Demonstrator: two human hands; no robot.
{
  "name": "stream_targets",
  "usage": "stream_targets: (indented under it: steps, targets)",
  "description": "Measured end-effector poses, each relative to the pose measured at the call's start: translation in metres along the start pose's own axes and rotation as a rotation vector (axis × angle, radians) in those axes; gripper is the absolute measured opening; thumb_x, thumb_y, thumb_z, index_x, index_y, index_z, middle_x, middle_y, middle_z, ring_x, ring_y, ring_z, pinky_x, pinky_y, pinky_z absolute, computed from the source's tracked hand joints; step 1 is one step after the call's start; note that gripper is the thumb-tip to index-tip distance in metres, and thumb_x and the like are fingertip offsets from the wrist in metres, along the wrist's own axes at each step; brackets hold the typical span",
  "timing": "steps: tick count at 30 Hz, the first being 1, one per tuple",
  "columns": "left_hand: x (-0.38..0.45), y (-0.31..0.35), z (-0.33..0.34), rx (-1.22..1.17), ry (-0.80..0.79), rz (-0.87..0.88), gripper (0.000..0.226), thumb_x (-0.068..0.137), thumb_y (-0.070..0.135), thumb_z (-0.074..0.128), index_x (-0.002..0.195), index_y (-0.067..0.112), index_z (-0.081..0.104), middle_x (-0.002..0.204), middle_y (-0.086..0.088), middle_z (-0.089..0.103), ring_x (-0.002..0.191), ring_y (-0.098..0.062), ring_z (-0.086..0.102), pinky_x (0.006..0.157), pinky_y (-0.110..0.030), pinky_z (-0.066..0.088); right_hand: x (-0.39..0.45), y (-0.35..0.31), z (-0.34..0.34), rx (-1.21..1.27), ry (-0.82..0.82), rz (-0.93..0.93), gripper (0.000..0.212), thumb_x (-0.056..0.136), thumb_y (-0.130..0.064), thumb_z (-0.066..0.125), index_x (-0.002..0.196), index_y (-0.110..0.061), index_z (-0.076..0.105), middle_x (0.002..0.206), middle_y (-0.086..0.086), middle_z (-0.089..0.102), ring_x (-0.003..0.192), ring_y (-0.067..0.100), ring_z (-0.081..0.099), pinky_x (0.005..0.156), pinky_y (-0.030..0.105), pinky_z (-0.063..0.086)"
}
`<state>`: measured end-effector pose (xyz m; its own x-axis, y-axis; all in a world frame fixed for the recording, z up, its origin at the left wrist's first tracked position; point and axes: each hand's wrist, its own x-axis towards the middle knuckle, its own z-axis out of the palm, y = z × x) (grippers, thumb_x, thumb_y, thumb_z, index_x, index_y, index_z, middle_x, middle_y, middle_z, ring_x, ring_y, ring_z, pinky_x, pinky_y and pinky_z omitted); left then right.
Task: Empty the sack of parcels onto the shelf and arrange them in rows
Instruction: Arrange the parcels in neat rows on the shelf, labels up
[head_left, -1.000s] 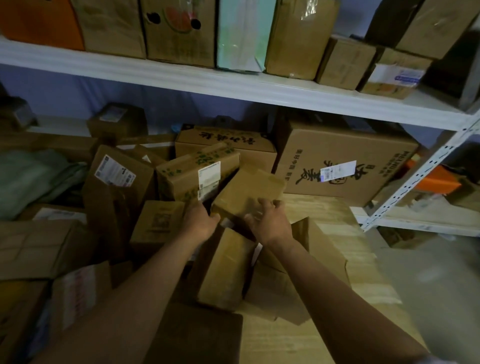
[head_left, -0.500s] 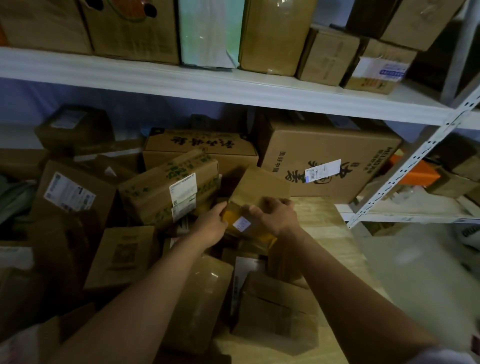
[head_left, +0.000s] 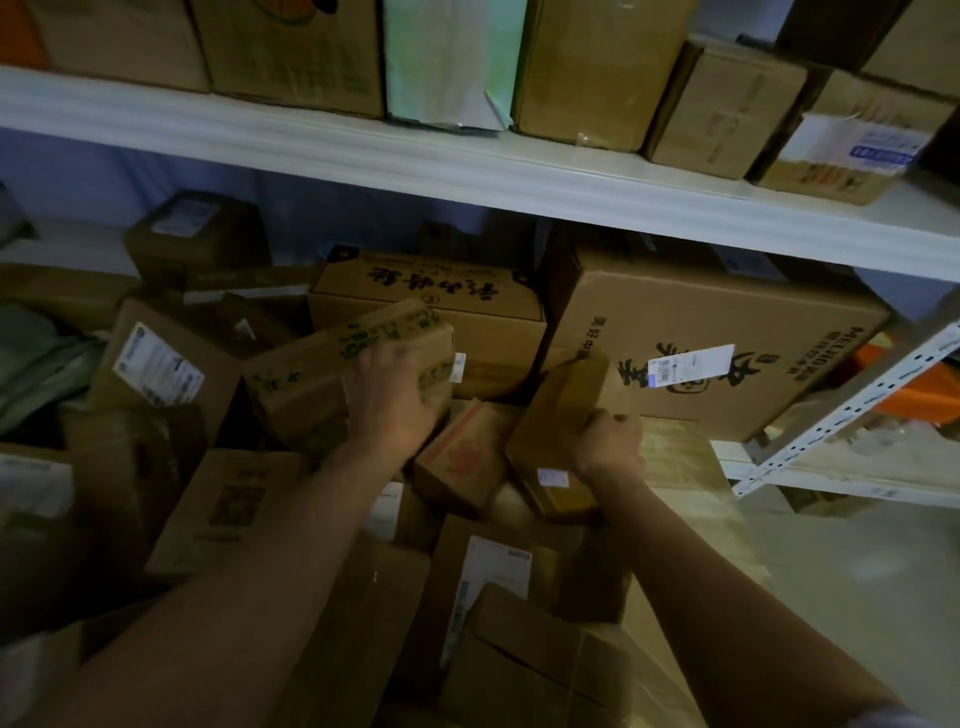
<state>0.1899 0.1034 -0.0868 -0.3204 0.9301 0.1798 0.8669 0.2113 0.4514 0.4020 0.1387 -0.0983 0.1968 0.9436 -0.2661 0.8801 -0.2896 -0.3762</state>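
— Where are we now with the parcels?

— They lie in a loose heap on the lower shelf (head_left: 691, 457), some flat and some tilted, not in rows yet. Our left hand (head_left: 397, 400) rests with curled fingers over the near end of the box with green print (head_left: 332, 369), which leans on the pile. Our right hand (head_left: 608, 441) grips the lower edge of a small brown box (head_left: 558, 410) that stands tilted against the big carton (head_left: 727, 338) at the back of the shelf.

— How will they handle, do we think?

— They are stiff cardboard, so we judge they keep their shape. The small one looks light enough for one hand. The green-print box is longer; we would take it at both short ends, because the taped faces may be slippery.

— And the risk?

— The heap is unstable. If we pull one box, its neighbours may slide toward the front edge of the shelf.
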Motion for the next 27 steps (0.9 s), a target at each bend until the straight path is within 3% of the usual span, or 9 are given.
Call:
stream_targets:
  steps: [3, 5, 7, 11, 15, 18, 22, 24, 27]
  targets:
    - [0.017, -0.039, -0.019, 0.161, -0.029, -0.197, 0.103, 0.070, 0.056, 0.070, 0.149, 0.020, 0.014, 0.158, -0.012, 0.005, 0.146, -0.033, -0.002, 0.116, -0.058, 0.011, -0.010, -0.018, -0.003, -0.084, 0.185, -0.121, 0.047, 0.092, -0.035, 0.052, 0.132, -0.012, 0.044, 0.138, 0.014, 0.041, 0.130, 0.032, 0.037, 0.108, 0.043, 0.031]
    - [0.021, -0.063, -0.025, 0.176, -0.138, -0.320, 0.122, 0.061, 0.066, 0.071, 0.150, 0.022, 0.000, 0.158, -0.014, -0.011, 0.145, -0.036, -0.014, 0.114, -0.060, 0.007, -0.013, -0.029, 0.002, -0.065, 0.133, -0.267, 0.044, 0.092, -0.034, 0.053, 0.132, -0.016, 0.050, 0.135, 0.010, 0.045, 0.127, 0.028, 0.040, 0.108, 0.038, 0.034]
    - [0.023, -0.076, -0.030, 0.203, -0.226, -0.319, 0.126, 0.061, 0.062, 0.074, 0.150, 0.023, -0.005, 0.158, -0.016, -0.010, 0.144, -0.039, -0.009, 0.114, -0.060, 0.012, -0.015, -0.036, 0.012, -0.028, 0.032, -0.353, 0.045, 0.091, -0.031, 0.057, 0.133, -0.017, 0.051, 0.137, 0.008, 0.044, 0.128, 0.026, 0.040, 0.108, 0.035, 0.036]
    - [0.024, -0.063, -0.039, 0.254, -0.286, -0.249, 0.113, 0.062, 0.064, 0.071, 0.148, 0.020, 0.012, 0.151, -0.014, 0.022, 0.137, -0.038, 0.017, 0.109, -0.053, 0.025, -0.025, -0.044, 0.029, 0.147, -0.136, -0.377, 0.044, 0.095, -0.035, 0.051, 0.135, -0.016, 0.049, 0.135, 0.009, 0.050, 0.125, 0.027, 0.048, 0.101, 0.035, 0.041]
    - [0.004, -0.029, -0.027, 0.151, -0.276, -0.216, 0.103, 0.056, 0.074, 0.066, 0.138, 0.022, 0.035, 0.141, -0.008, 0.036, 0.131, -0.032, 0.028, 0.103, -0.050, 0.029, -0.037, -0.055, 0.026, 0.674, -0.300, -0.242, 0.033, 0.095, -0.043, 0.048, 0.118, -0.021, 0.054, 0.102, -0.009, 0.063, 0.093, 0.012, 0.061, 0.076, 0.029, 0.048]
    - [-0.018, -0.006, -0.010, 0.046, -0.281, -0.218, 0.102, 0.058, 0.072, 0.067, 0.140, 0.021, 0.035, 0.141, -0.007, 0.036, 0.131, -0.030, 0.027, 0.103, -0.048, 0.030, -0.035, -0.059, 0.020, 0.881, -0.301, -0.157, 0.046, 0.092, -0.047, 0.052, 0.132, -0.025, 0.043, 0.117, -0.008, 0.056, 0.116, 0.020, 0.053, 0.099, 0.041, 0.042]
    - [-0.035, 0.022, 0.003, -0.064, -0.309, -0.188, 0.095, 0.062, 0.068, 0.067, 0.139, 0.021, 0.037, 0.141, -0.005, 0.033, 0.132, -0.029, 0.025, 0.102, -0.049, 0.036, -0.033, -0.057, 0.017, 0.860, -0.125, -0.088, 0.110, 0.058, -0.072, 0.067, 0.149, -0.030, 0.023, 0.147, 0.006, 0.040, 0.133, 0.030, 0.042, 0.109, 0.049, 0.039]
    - [-0.039, 0.031, 0.008, -0.250, -0.375, -0.155, 0.077, 0.067, 0.060, 0.069, 0.131, 0.024, 0.047, 0.138, -0.002, 0.038, 0.131, -0.026, 0.031, 0.101, -0.046, 0.039, -0.032, -0.050, 0.014, 0.798, -0.069, -0.063, 0.109, 0.058, -0.070, 0.068, 0.149, -0.034, 0.020, 0.148, 0.008, 0.035, 0.131, 0.032, 0.043, 0.107, 0.048, 0.041]
    - [-0.046, 0.036, 0.012, -0.547, -0.547, -0.102, 0.055, 0.077, 0.043, 0.069, 0.127, 0.025, 0.054, 0.130, 0.002, 0.050, 0.121, -0.020, 0.049, 0.098, -0.039, 0.046, -0.025, -0.034, 0.013, 0.556, 0.047, -0.040, 0.083, 0.079, -0.047, 0.069, 0.148, -0.032, 0.026, 0.148, 0.011, 0.025, 0.130, 0.036, 0.040, 0.106, 0.049, 0.040]
